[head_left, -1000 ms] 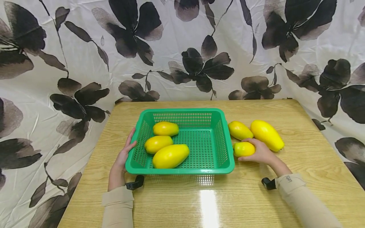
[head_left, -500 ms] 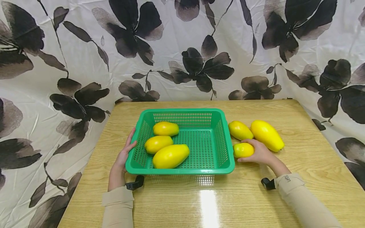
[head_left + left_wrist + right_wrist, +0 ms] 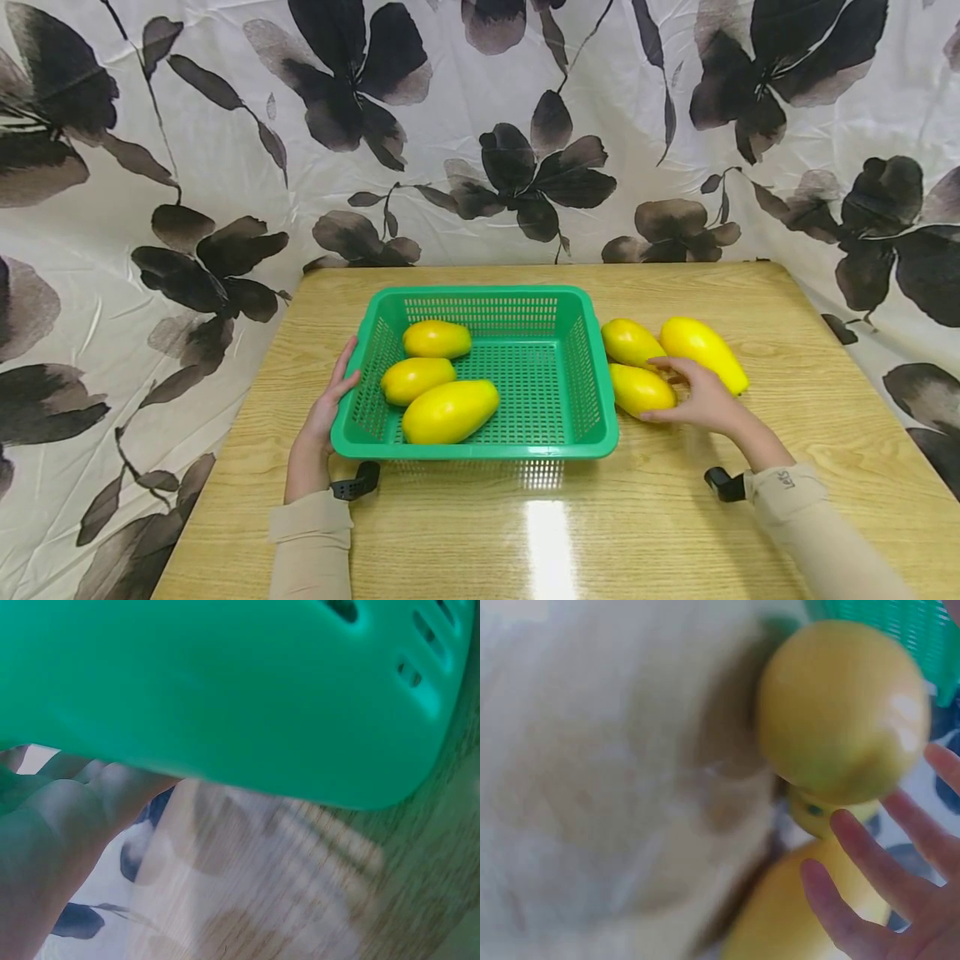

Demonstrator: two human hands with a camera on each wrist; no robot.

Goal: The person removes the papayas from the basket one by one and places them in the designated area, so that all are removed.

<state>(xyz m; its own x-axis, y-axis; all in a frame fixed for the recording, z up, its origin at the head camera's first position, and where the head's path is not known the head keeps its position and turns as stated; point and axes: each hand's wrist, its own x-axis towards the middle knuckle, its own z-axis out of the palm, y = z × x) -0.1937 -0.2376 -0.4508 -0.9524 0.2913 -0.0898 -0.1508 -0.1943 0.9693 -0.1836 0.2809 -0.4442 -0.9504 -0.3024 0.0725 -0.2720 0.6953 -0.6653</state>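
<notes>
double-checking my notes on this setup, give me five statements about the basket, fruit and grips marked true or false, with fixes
1. The green basket holds three yellow fruits. True.
2. The fruits outside the basket lie on its left in the head view. False: three lie on its right.
3. The left grip touches the basket's left side. True.
4. The right grip is inside the basket. False: it is outside, by the front loose fruit.
5. The table has a wood-grain top. True.
</notes>
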